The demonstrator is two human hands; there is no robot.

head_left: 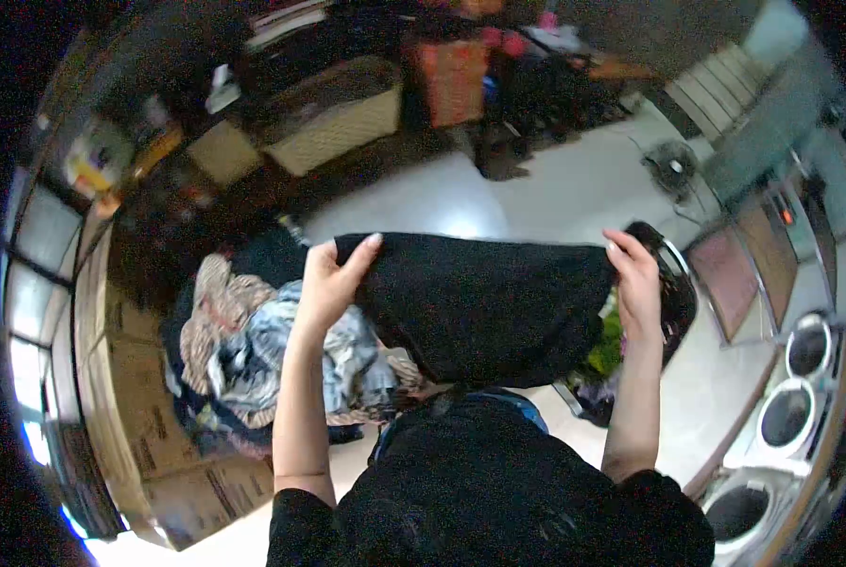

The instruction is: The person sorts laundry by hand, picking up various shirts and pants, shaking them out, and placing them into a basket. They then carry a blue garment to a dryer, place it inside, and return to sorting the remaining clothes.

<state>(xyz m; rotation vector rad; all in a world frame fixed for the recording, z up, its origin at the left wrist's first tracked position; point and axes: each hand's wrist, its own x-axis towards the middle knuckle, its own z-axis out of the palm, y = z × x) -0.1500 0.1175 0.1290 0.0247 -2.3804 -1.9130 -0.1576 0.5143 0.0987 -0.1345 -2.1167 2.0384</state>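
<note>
Two hands, the left hand [331, 283] and right hand [636, 283], grip the top corners of the black garment [484, 307], spread mid-air right of the clothes pile [253, 354]; level, even tension should keep it flat.

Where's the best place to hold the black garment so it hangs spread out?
By both ends of its top edge, from above. The black garment hangs limp below that straight edge, so pinches where the left hand and right hand grip now should keep it spread.
</note>
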